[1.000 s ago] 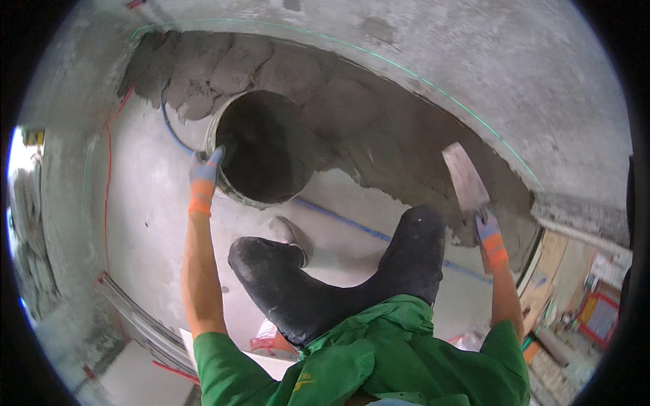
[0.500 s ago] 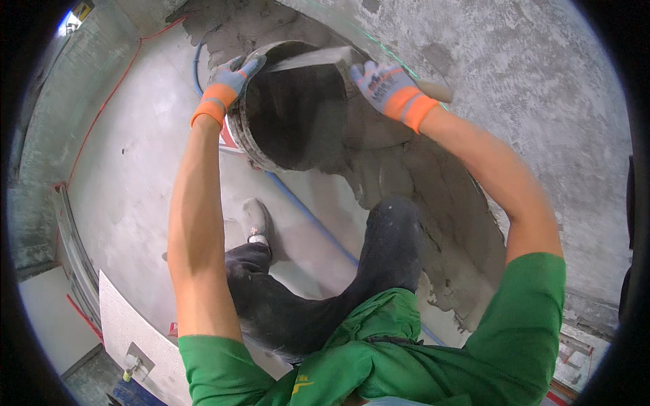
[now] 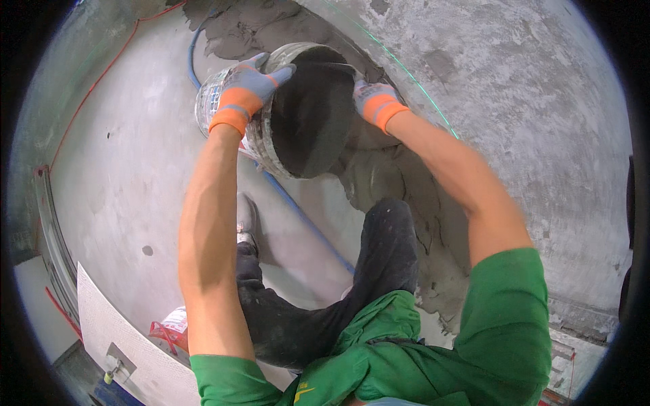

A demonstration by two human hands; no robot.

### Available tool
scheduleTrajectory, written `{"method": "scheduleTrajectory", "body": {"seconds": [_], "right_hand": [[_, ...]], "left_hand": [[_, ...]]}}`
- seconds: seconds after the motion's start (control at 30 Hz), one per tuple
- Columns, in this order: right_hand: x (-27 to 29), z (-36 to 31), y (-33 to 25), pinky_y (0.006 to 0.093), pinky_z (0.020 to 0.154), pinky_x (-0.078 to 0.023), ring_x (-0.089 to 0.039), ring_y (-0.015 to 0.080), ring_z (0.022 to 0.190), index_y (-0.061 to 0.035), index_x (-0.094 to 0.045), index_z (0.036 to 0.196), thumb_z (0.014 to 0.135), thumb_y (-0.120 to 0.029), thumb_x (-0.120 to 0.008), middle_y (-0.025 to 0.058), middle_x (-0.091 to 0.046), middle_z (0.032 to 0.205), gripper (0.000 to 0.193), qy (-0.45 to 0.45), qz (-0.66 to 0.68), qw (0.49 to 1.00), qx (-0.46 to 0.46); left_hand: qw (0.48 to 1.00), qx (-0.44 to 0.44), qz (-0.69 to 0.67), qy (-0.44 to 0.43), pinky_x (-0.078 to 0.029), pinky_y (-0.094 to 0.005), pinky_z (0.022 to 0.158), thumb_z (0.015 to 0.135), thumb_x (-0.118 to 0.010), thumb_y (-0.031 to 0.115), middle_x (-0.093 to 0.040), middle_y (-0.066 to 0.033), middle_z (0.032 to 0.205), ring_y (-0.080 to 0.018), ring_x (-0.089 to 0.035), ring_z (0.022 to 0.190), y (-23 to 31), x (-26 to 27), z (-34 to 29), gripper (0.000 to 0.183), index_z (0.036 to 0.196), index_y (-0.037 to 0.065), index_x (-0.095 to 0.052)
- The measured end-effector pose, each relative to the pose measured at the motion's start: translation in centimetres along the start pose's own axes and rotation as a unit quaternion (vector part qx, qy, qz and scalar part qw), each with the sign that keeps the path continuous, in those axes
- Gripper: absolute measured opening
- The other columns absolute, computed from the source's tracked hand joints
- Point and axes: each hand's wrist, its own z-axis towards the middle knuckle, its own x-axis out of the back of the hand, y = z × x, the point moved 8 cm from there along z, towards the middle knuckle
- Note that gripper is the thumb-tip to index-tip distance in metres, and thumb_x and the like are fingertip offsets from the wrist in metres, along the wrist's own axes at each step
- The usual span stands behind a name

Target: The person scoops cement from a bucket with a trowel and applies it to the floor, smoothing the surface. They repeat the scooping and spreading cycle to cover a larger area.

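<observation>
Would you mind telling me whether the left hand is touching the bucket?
Touching. The head view shows the gloved left hand wrapped over the rim of the tilted bucket, fingers lying on its edge.

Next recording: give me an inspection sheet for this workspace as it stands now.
Surface: grey concrete floor, wet grey mortar spread along the wall base.
Job's things: mortar-coated bucket, tilted, mouth facing the camera.
Clutter: white tile with a small tool lying on it, lower left.
Grippers: left hand gloved, grip on the bucket rim; right hand gloved, at the opposite rim, what it grips is unclear.
Cables: blue hose and red cord on the floor.
Surroundings: rough plastered wall with a green line; metal rails at left.
</observation>
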Motion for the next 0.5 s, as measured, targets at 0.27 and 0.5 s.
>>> {"method": "scheduleTrajectory", "body": {"seconds": [0.27, 0.5], "right_hand": [[-7.2, -3.5, -1.7, 0.0411, 0.071, -0.047, -0.060, 0.0359, 0.087, 0.0014, -0.062, 0.094, 0.075, -0.013, -0.048, 0.0226, -0.061, 0.093, 0.027, -0.212, 0.131, 0.968, 0.028], [-3.8, -5.6, -2.7, 0.0388, 0.071, -0.048, -0.060, 0.0350, 0.086, 0.0049, -0.060, 0.091, 0.076, -0.013, -0.047, 0.0224, -0.062, 0.089, 0.026, -0.172, 0.124, 0.971, 0.113]], "left_hand": [[0.996, 0.004, 0.077, 0.048, -0.037, -0.0368, 0.094, 0.068, -0.061, 0.053, -0.053, -0.0180, 0.118, -0.0323, -0.049, 0.112, 0.9, -0.2, -0.5, 0.073, 0.122, 0.006, -0.049], [0.996, -0.042, 0.083, 0.005, -0.041, -0.0367, 0.087, 0.067, -0.061, 0.055, -0.058, -0.0187, 0.109, -0.0326, -0.054, 0.103, 1.4, -2.0, -0.4, 0.070, 0.119, 0.008, -0.053]]}}
